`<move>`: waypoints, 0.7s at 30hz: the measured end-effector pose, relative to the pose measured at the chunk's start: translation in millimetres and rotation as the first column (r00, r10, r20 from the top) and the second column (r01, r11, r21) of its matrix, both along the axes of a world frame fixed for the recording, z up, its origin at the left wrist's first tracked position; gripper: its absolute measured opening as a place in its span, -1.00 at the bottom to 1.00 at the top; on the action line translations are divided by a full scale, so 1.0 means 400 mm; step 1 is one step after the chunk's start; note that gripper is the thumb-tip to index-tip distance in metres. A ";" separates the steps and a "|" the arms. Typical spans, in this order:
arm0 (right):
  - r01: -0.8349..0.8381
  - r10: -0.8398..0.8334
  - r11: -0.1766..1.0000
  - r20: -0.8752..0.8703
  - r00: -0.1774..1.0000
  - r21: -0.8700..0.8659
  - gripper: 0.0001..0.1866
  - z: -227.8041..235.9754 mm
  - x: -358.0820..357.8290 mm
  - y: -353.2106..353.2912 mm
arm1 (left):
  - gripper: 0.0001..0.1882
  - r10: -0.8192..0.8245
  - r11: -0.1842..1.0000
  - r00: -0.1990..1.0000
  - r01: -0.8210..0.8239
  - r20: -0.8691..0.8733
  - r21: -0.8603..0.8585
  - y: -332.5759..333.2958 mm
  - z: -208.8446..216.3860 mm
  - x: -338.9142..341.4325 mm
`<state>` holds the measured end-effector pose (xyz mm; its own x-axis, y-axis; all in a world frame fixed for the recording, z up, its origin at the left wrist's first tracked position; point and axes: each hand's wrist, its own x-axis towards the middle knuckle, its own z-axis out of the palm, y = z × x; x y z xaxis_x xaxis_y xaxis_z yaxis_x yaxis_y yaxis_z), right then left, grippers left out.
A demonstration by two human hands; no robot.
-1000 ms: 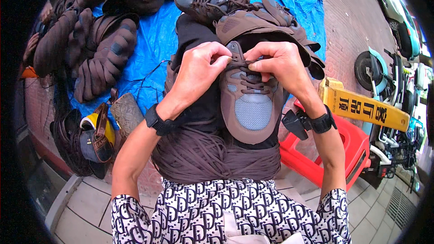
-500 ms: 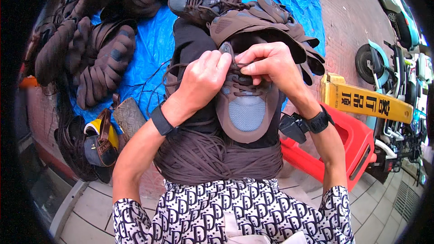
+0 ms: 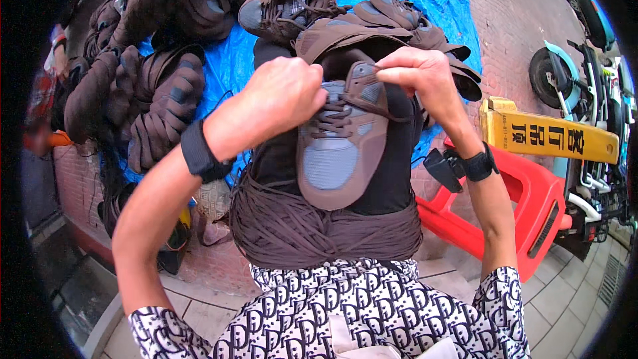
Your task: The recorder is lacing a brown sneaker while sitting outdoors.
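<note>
A brown sneaker point(image 3: 330, 165) with a grey-blue mesh toe rests on my lap, toe towards me. Brown lace crosses its lower eyelets, and a loose length hangs over the right side. My right hand point(image 3: 425, 80) is closed in a pinch at the top of the right eyelet flap; whether lace or flap sits between the fingertips is too small to tell. At the shoe's left side, my left hand point(image 3: 286, 96) is closed, its fingertips turned away and what they hold hidden. A thick bundle of brown laces point(image 3: 319, 229) lies across my lap nearest me.
More brown sneakers point(image 3: 289, 10) lie just beyond my lap. Heaped sneakers point(image 3: 166, 93) cover the left of a blue tarp point(image 3: 226, 70). To the right stand a red plastic stool point(image 3: 525, 186), a yellow sign bar point(image 3: 545, 134) and parked scooters point(image 3: 555, 83).
My hands have moved apart from the sneaker's tongue, the left one to the left and the right one to the right. The sneaker has shifted slightly left and tilted.
</note>
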<state>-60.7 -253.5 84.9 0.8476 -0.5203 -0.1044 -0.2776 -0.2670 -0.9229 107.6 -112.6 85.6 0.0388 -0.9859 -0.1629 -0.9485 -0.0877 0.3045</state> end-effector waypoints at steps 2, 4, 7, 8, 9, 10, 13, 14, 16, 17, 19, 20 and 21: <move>-0.024 0.025 0.999 0.019 1.000 -0.042 -0.84 -0.015 -0.008 -0.013 | -0.82 -0.091 0.989 0.996 0.092 -0.010 0.115 -0.033 0.014 0.015; -0.094 0.109 0.987 0.108 0.988 -0.129 -0.83 -0.041 -0.008 -0.005 | -0.82 -0.164 0.970 0.986 0.164 -0.011 0.178 -0.062 0.023 0.023; -0.132 0.149 0.985 0.157 0.976 -0.112 -0.82 -0.079 -0.004 0.023 | -0.86 -0.267 0.917 0.961 0.228 0.078 0.326 -0.077 0.026 0.022; -0.128 0.153 0.980 0.173 0.973 -0.150 -0.83 -0.085 0.000 0.030 | -0.87 -0.277 0.905 0.955 0.220 0.111 0.365 -0.076 0.029 0.015; -0.122 0.154 0.975 0.173 0.973 -0.184 -0.84 -0.098 0.008 0.038 | -0.89 -0.286 0.896 0.946 0.209 0.150 0.391 -0.072 0.022 0.015; -0.102 0.138 0.977 0.189 0.972 -0.189 -0.84 -0.098 0.009 0.042 | -0.89 -0.306 0.887 0.941 0.227 0.145 0.401 -0.064 0.024 0.007; -0.146 0.308 0.806 0.195 0.931 -0.574 -0.88 -0.102 0.016 0.052 | -0.93 -0.278 0.929 0.936 0.205 0.214 0.308 -0.036 0.014 -0.006; -0.118 0.280 0.764 0.161 0.946 -0.635 -0.89 -0.102 0.017 0.057 | -0.95 -0.281 0.954 0.918 0.235 0.280 0.188 -0.028 0.013 -0.007; -0.063 0.232 0.703 0.144 0.962 -0.708 -0.91 -0.100 0.017 0.060 | -0.93 -0.356 0.915 0.848 0.401 0.392 -0.038 -0.019 0.011 -0.006; -0.060 0.228 0.704 0.145 0.963 -0.708 -0.91 -0.099 0.015 0.061 | -0.93 -0.342 0.899 0.845 0.422 0.411 -0.119 -0.019 0.010 -0.007; 0.019 0.148 0.747 0.193 0.970 -0.665 -0.92 -0.100 0.011 0.059 | -0.90 -0.461 0.792 0.795 0.569 0.395 -0.222 -0.022 0.007 -0.007; 0.009 0.160 0.741 0.190 0.969 -0.672 -0.92 -0.100 0.007 0.057 | -0.90 -0.497 0.756 0.786 0.601 0.368 -0.262 -0.020 0.004 -0.012; 0.030 0.151 0.726 0.201 0.968 -0.687 -0.91 -0.100 0.005 0.055 | -0.91 -0.367 0.882 0.921 0.390 0.134 -0.265 -0.017 0.001 -0.017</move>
